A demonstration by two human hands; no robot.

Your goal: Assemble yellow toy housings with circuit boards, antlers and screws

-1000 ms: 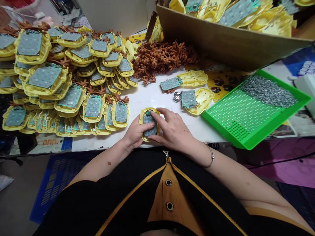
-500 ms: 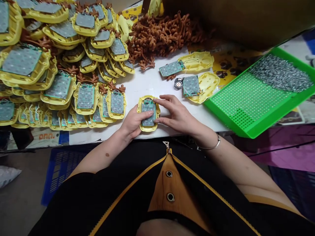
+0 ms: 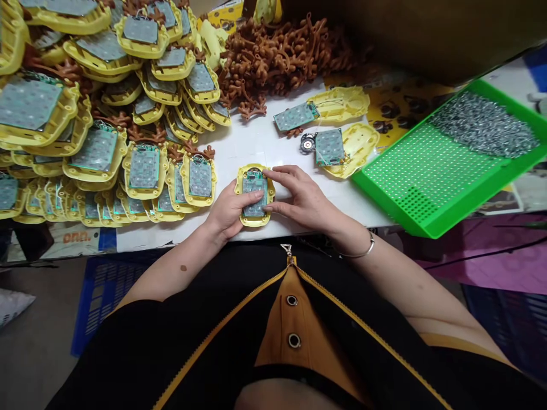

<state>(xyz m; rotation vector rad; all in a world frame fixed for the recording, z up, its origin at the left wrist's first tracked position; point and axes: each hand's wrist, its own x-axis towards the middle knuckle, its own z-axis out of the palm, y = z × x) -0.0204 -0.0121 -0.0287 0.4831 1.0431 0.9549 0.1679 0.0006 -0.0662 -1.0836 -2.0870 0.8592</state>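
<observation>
A yellow plastic shell point(image 3: 257, 222) with a green-edged circuit board point(image 3: 255, 196) in it lies face up near the table's front edge. My left hand point(image 3: 231, 209) grips the shell from its left side, thumb across the board. At its right edge is my right hand point(image 3: 303, 196), thumb and fingers parted, index fingertip on the shell's upper right and thumb at its lower right. To the upper right, a board wired to a round speaker point(image 3: 307, 143) lies beside a yellow shell half point(image 3: 356, 149). Another board point(image 3: 294, 117) sits by a second shell half point(image 3: 348, 104).
Stacked yellow shells with boards point(image 3: 143, 168) cover the left side. Brown antler-shaped parts point(image 3: 277, 54) are heaped at the back. On the right, a green perforated tray point(image 3: 410, 199) holds many small screws point(image 3: 487, 125). A dark overhanging surface point(image 3: 410, 34) is at the upper right.
The whole view has shifted slightly, so things sit a little further left. Both hands keep nearly the same pose on the shell.
</observation>
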